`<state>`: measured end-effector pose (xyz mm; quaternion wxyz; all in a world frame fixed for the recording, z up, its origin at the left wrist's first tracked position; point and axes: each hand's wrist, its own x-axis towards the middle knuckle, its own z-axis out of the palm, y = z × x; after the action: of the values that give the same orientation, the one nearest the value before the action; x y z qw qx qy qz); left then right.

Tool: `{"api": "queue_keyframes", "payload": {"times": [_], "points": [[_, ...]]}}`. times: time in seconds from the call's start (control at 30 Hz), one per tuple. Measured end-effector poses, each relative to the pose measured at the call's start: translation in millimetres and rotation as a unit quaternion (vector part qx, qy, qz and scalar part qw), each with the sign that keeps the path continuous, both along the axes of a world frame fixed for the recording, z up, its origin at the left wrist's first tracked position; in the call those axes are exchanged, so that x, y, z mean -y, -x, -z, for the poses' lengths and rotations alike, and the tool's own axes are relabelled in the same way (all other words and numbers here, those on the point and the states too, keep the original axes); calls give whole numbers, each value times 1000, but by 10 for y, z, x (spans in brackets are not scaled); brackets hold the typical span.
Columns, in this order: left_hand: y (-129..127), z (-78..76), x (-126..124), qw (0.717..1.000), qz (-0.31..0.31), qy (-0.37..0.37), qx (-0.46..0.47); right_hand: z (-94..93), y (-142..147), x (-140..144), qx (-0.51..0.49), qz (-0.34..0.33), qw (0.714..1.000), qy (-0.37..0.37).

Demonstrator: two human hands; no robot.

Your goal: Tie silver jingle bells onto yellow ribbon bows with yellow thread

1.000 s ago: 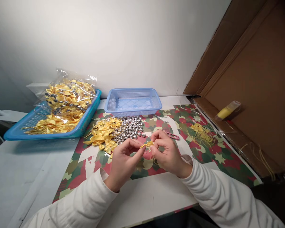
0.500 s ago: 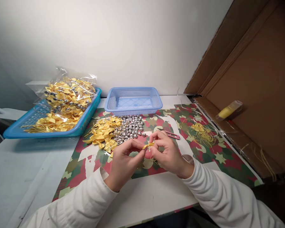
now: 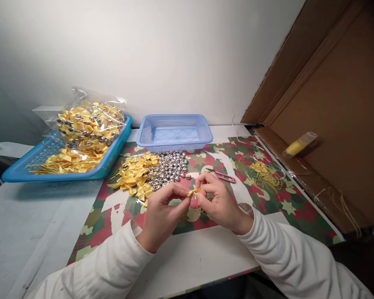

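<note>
A small yellow ribbon bow [image 3: 193, 191] is pinched between my two hands above the patterned sheet. My left hand [image 3: 166, 209] closes thumb and forefinger on its left end. My right hand [image 3: 218, 201] grips the right end with bent fingers, a thin yellow cord hanging below them. To the left of the hands lies a heap of yellow bows [image 3: 134, 176] with thin stems. Silver jingle bells [image 3: 171, 166] are piled just beyond my left hand. Pink thread snips [image 3: 224, 176] lie behind my right hand.
A blue basket [image 3: 129, 133] at left holds more bows and a clear bag of bows with bells [image 3: 90, 120]. A pale blue basket [image 3: 174, 145] stands by the wall. Tangled yellow cords [image 3: 268, 176] lie at right, near a yellow-filled tube [image 3: 300, 144] and cardboard [image 3: 336, 104].
Both hands keep hold of the bow in nearly the same place. The view has shifted very slightly; nothing else visibly differs.
</note>
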<state>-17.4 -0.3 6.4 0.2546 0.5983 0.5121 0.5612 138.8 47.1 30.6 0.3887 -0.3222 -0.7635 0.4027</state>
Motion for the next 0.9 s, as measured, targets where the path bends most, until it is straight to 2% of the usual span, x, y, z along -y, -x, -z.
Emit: {"api": "queue_keyframes", "payload": {"times": [0.5, 0.9], "points": [[6, -31, 19, 991, -12, -98, -87, 72, 5, 15, -8, -8, 1000, -21], [-8, -88, 30, 984, -16, -152, -93, 79, 21, 56, -24, 8, 997, -79]]}}
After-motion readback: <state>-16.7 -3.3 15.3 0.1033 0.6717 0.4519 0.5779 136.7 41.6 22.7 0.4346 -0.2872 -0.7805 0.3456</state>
